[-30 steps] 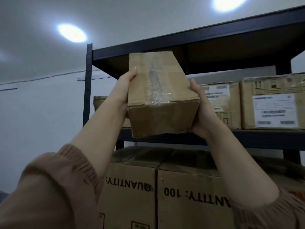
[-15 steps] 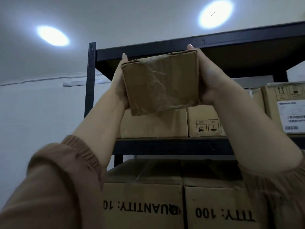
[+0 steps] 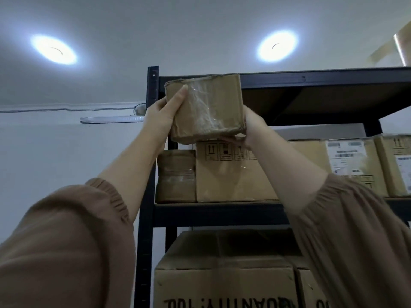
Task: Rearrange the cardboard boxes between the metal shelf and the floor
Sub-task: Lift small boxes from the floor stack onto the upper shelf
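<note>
I hold a small taped cardboard box (image 3: pixel 206 107) overhead in both hands, its top edge level with the front beam of the dark metal shelf's top tier (image 3: pixel 311 78). My left hand (image 3: pixel 163 116) grips its left side, thumb across the front face. My right hand (image 3: pixel 246 130) supports the lower right corner from beneath. The box is tilted slightly and hangs in front of the shelf's left end, beside the left upright post (image 3: pixel 152 90).
The middle tier holds a small taped box (image 3: pixel 175 176), a larger box with handling symbols (image 3: pixel 231 176) and labelled boxes (image 3: pixel 353 161) to the right. Big "QUANTITY: 100" cartons (image 3: pixel 224 285) fill the tier below. Another box's corner (image 3: pixel 400 47) sits on the top tier at the right.
Both hands have lifted the small box higher, from in front of the middle tier up to the top tier's front beam. My view has tilted further upward.
</note>
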Tool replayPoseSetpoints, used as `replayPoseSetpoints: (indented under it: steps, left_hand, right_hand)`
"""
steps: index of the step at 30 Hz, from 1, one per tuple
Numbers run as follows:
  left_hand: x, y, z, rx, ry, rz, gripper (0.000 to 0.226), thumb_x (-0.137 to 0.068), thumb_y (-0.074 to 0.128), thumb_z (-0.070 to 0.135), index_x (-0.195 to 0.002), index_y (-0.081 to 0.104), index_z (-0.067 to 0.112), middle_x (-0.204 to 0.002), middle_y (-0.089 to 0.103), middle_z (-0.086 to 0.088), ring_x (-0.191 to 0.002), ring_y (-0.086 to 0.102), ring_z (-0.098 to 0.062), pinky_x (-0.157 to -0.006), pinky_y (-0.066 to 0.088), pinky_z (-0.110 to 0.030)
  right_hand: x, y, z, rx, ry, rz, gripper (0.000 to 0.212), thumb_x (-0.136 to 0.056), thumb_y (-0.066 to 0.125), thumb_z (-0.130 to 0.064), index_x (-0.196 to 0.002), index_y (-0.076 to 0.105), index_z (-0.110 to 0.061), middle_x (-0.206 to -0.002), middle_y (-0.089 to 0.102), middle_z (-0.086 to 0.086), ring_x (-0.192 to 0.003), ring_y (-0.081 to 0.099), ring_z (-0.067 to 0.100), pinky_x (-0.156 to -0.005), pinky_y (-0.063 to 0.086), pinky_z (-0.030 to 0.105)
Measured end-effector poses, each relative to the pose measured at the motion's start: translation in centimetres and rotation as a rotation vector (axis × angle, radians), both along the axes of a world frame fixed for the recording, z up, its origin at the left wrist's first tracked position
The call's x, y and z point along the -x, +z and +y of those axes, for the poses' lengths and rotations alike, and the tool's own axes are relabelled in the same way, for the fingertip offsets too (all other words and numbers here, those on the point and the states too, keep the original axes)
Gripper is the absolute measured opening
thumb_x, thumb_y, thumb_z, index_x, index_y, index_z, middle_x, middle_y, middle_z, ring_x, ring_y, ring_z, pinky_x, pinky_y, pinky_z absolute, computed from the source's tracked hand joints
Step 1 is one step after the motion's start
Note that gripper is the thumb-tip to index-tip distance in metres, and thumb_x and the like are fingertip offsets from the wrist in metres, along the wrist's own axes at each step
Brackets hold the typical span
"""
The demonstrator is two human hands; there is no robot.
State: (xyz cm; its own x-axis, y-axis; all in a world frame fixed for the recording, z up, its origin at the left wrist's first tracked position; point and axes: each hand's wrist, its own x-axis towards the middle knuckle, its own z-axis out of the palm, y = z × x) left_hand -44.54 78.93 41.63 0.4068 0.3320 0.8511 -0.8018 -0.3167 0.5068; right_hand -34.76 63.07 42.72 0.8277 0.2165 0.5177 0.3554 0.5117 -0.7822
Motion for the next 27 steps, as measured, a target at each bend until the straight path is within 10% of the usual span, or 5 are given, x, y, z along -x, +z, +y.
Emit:
replayPoseSetpoints:
  steps: [4,9,18,27]
  left_hand:
    - [-1.2,0.9,2.7,0.016,0.157,0.005,0.047,-0.080,0.073,0.056,-0.109,0.064,0.020,-0.110,0.071,0.001,-0.099,0.070,-0.016,-0.086,0.059,-0.038]
    - [-2.9,1.3,4.4,-0.036,0.360,-0.086,0.066,-0.081,0.073,0.053,-0.134,0.052,0.021,-0.121,0.061,0.004,-0.112,0.059,-0.015,-0.097,0.053,-0.035]
    - [-5.3,1.1,5.8,-0.371,0.882,0.007,0.071,-0.101,0.053,0.025,-0.157,0.013,0.008,-0.149,0.040,-0.016,-0.137,0.039,-0.030,-0.109,0.033,-0.035]
    - [-7.4,0.1,5.9,-0.521,1.183,-0.029,0.053,-0.101,0.051,0.023,-0.149,0.033,0.009,-0.158,0.017,-0.018,-0.142,0.025,-0.034,-0.111,0.031,-0.041]
  right_hand:
    - [-1.4,-0.5,3.1,-0.006,-0.302,-0.087,0.042,-0.086,0.064,-0.054,-0.081,0.062,-0.013,-0.094,0.068,0.007,-0.091,0.068,0.030,-0.080,0.060,0.047]
    - [-1.8,-0.3,4.4,0.134,-0.022,-0.422,0.094,-0.072,0.054,-0.083,-0.140,0.051,-0.017,-0.130,0.061,0.003,-0.119,0.058,0.022,-0.104,0.048,0.047]
    - [-3.6,-1.2,6.2,0.447,-0.689,-0.615,0.078,-0.075,0.065,-0.073,-0.132,0.056,-0.021,-0.109,0.060,-0.010,-0.103,0.058,0.012,-0.085,0.049,0.031]
    - [-4.7,-0.2,7.2,0.624,-0.808,-0.798,0.091,-0.089,0.058,-0.060,-0.155,-0.004,-0.045,-0.149,0.045,0.003,-0.125,0.052,0.030,-0.091,0.045,0.036]
